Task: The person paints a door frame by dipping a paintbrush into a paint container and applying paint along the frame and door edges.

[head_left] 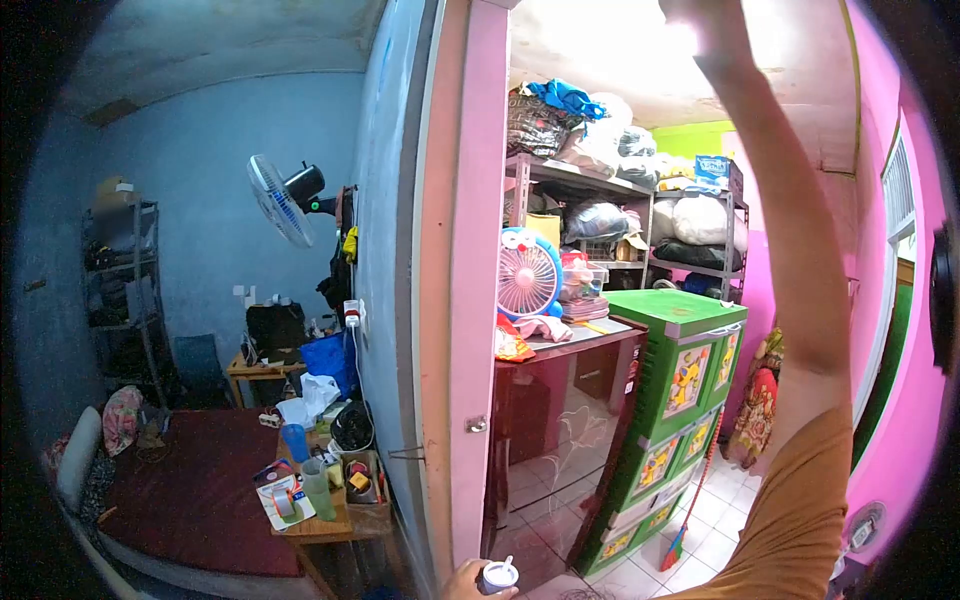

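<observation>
Low at the bottom edge, my left hand (465, 581) is closed around a small white cup (500, 577). A light-coloured spoon (507, 564) stands in the cup, its handle pointing up. My right arm, in a brown sleeve (800, 500), stretches up along the right side of the view. At the top edge, beside a bright ceiling light, my right hand (705, 15) is partly cut off, and its fingers cannot be made out.
A pink door frame (475, 250) divides two rooms. Right of it stand a dark red fridge (560, 430), a green drawer cabinet (665, 390), a fan (530, 275) and loaded shelves (590, 175). On the left are a bed (190, 480) and a cluttered table (340, 520).
</observation>
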